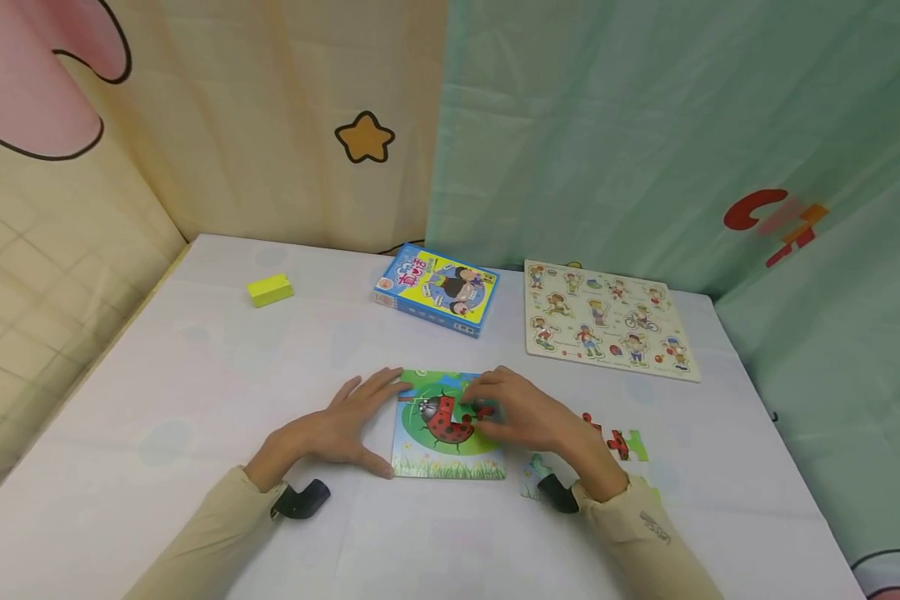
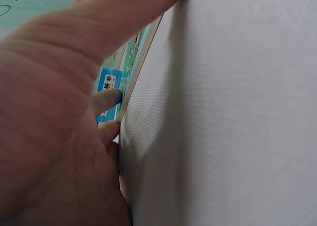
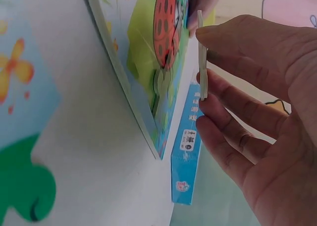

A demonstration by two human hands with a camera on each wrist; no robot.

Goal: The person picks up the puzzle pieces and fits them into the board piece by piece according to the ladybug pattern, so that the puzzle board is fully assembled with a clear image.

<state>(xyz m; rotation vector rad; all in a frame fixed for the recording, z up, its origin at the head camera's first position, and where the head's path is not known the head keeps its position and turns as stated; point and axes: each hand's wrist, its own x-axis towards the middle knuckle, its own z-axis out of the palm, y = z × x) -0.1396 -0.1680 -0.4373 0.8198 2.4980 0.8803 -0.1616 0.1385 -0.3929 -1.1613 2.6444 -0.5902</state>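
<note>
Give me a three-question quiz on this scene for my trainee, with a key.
1. Which hand pinches a puzzle piece?
2. True or false: in the head view, the blue-and-yellow box sits between the yellow block and the figure board.
3. The left hand touches: A) the yellow block; B) the ladybug puzzle; C) the blue-and-yellow box.

Key: 1. The right hand. 2. True. 3. B.
</note>
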